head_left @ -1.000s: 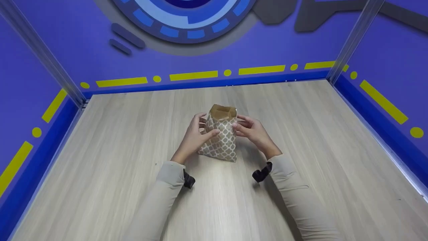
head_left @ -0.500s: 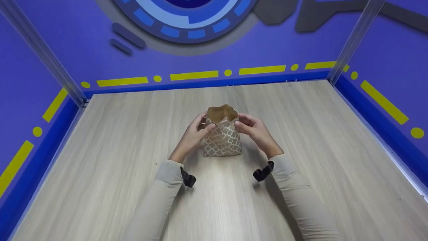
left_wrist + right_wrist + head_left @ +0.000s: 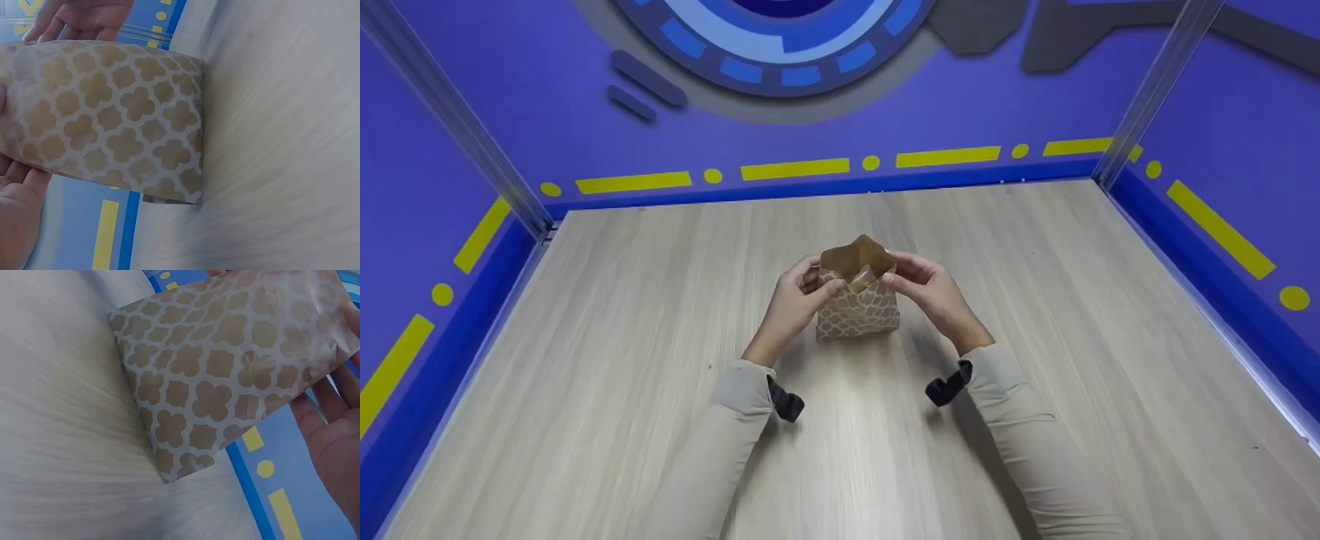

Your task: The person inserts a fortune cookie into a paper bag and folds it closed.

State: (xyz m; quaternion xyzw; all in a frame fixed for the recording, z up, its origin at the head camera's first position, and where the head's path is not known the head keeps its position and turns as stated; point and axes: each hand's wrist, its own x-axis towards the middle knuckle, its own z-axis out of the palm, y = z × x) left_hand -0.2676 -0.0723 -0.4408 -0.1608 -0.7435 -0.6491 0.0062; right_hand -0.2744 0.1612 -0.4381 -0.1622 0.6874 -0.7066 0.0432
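A brown paper bag [image 3: 857, 313] with a white quatrefoil lattice print stands between both hands, its mouth spread and facing up. Something clear and shiny, like plastic film [image 3: 861, 280], shows inside the opening. My left hand [image 3: 797, 304] holds the bag's left upper side, thumb in front and fingers behind. On the opposite side my right hand [image 3: 934, 296] pinches the upper edge in the same way. The patterned front fills much of the left wrist view, where the bag's base meets the table, and the fingers lie along its sides.
A light wood-grain table [image 3: 622, 360] lies beneath. Blue panels [image 3: 885, 112] with yellow dashes wall it in at the back and both sides, with metal posts at the rear corners. Black wrist cameras [image 3: 949, 385] hang below the sleeves.
The bag has turned from a tilted stance to face squarely forward. Its mouth has widened, both thumbs now sit at the front rim, and its lower edge shows higher in view.
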